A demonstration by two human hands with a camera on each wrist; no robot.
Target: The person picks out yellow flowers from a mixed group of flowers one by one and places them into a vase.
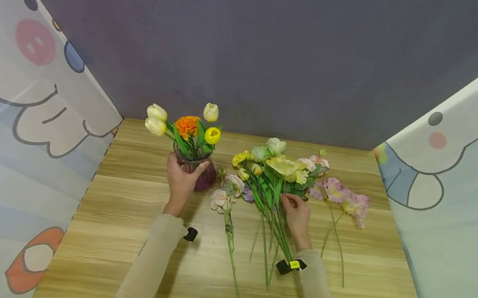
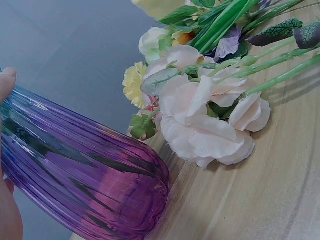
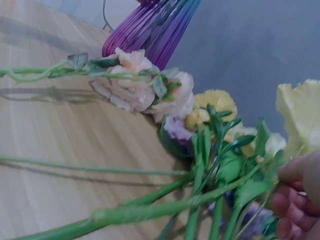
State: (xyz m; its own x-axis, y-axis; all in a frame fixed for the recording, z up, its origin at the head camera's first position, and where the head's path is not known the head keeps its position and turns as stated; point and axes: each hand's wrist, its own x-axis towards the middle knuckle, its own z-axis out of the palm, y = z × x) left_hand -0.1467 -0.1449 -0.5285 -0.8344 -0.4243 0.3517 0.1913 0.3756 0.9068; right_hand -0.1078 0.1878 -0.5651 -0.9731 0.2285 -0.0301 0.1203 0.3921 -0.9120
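Observation:
My left hand [image 1: 182,182] grips the ribbed glass vase [image 2: 95,175], purple below and blue toward the top. In the vase stand white tulips [image 1: 156,120], a yellow tulip [image 1: 213,135] and an orange flower [image 1: 187,126]. Over the pile on the table, my right hand [image 1: 296,216] pinches the green stem [image 3: 165,206] of a pale yellow flower [image 1: 283,165] between thumb and fingers. The rest of that stem slants toward the table's near side. Beneath it lie green-stemmed flowers, among them a yellow carnation [image 1: 241,158] and a white-green bloom [image 1: 276,146].
A pale pink rose spray [image 2: 210,120] lies between the vase and the pile, its long stem pointing to the near edge. Pink-purple flowers [image 1: 345,197] rest right of the right hand. A dark wall [image 1: 255,51] rises behind the wooden table [image 1: 121,234].

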